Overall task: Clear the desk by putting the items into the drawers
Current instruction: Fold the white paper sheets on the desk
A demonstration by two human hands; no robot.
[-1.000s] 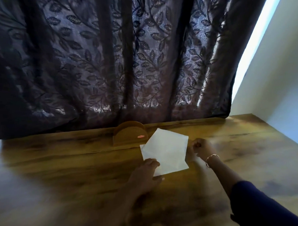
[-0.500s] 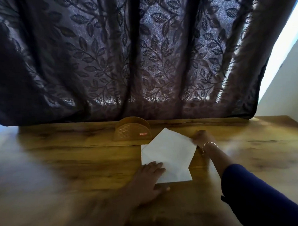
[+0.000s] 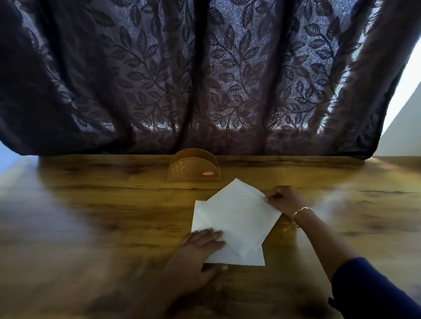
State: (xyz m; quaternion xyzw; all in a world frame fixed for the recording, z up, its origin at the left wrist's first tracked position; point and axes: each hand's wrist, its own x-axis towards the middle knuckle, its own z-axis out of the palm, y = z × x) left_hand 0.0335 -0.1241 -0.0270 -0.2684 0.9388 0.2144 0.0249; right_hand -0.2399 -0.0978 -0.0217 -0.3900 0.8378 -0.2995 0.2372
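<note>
- Left hand, lower centre of frame: flat, fingers straight and together, pressing on the lower-left part of the white paper. Thumb is spread out and lies on the table just below the paper's edge.
- Right hand, right of centre: fingers curled, pinching the right-hand corner of the top sheet.
- Hands are apart, one on each side of the paper.
- Top sheet: white, turned diamond-wise, one corner pointing up-frame. It overlaps the bottom sheet. Can't tell if the pinched corner is lifted off the table.
- Bottom sheet: white, squarer to the frame, flat on the table. Only its left edge, upper-left corner and lower-right corner show.
- Can't tell if there are more than two sheets.
- Holder: small, orange-brown, arched top, perforated front, red label at its lower right. Upright near the table's far edge, just above the top sheet's upper corner, not touching it.
- Bracelet on the right wrist; dark blue sleeve at lower right of frame.
- Curtain: dark, leaf pattern, fills the upper half, hem reaching the table behind the holder.
- Pale wall at far right.
- Table: glossy wood grain; blurred toward the frame's left and bottom.
</note>
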